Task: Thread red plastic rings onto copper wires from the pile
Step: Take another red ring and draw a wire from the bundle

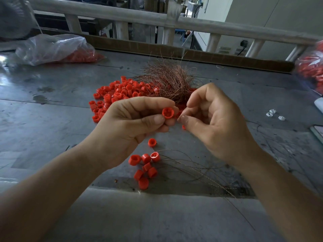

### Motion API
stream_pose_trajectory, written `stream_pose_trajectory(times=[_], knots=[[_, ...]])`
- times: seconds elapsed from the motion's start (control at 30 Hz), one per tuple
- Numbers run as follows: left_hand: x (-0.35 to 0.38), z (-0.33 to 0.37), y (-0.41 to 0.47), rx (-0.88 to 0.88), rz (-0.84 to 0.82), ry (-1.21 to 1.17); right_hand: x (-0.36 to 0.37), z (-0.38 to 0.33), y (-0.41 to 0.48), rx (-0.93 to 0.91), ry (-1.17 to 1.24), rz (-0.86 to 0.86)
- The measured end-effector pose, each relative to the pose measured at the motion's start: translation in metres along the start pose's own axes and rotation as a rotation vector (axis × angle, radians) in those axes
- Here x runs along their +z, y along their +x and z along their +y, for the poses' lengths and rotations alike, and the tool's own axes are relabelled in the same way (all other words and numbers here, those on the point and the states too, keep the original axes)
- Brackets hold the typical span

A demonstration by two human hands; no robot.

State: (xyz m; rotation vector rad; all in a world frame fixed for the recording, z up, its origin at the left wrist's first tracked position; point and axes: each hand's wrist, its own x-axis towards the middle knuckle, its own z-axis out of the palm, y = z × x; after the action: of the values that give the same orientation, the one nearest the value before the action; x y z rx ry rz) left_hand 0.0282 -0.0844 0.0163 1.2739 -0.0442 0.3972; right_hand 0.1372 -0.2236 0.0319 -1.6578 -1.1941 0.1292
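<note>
My left hand [132, 119] pinches a red plastic ring [167, 113] between thumb and fingers, its opening facing me. My right hand [215, 123] is just right of it, fingers curled. Its thumb and fingertips pinch what looks like a fine copper wire at the ring, hard to make out. Behind the hands lies a pile of loose red rings [118, 92]. A tangled bundle of copper wires [167, 79] lies on the pile's right side. Several rings threaded on wires [145, 165] lie near the table's front, their wire tails [201, 173] trailing right.
A clear plastic bag of red rings [57, 49] sits at the back left, and another bag [311, 67] at the right edge. Small white parts [272, 114] lie to the right. A cardboard strip [174, 49] and a railing [157, 18] border the grey table [52, 102].
</note>
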Motion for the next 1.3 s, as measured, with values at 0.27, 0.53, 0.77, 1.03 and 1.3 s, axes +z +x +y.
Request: stream_pose_trajectory(times=[0.27,0.53,0.77,1.03,1.3], knots=[[0.001,-0.002,-0.001,-0.078,-0.077,-0.06,0.004,0.002,0.0,0.044,-0.026,-0.08],[0.0,-0.002,-0.001,-0.111,-0.037,-0.059,-0.044,0.028,0.017,0.324,-0.692,-0.291],[0.0,0.0,-0.002,-0.11,-0.03,-0.063,-0.064,0.072,0.024,0.493,-0.891,-0.024],[0.0,0.0,-0.002,-0.114,-0.034,-0.071,-0.059,0.075,0.026,0.57,-0.894,-0.092],[-0.001,-0.001,-0.002,-0.121,-0.036,-0.056,-0.061,0.07,0.024,0.55,-0.915,-0.149]])
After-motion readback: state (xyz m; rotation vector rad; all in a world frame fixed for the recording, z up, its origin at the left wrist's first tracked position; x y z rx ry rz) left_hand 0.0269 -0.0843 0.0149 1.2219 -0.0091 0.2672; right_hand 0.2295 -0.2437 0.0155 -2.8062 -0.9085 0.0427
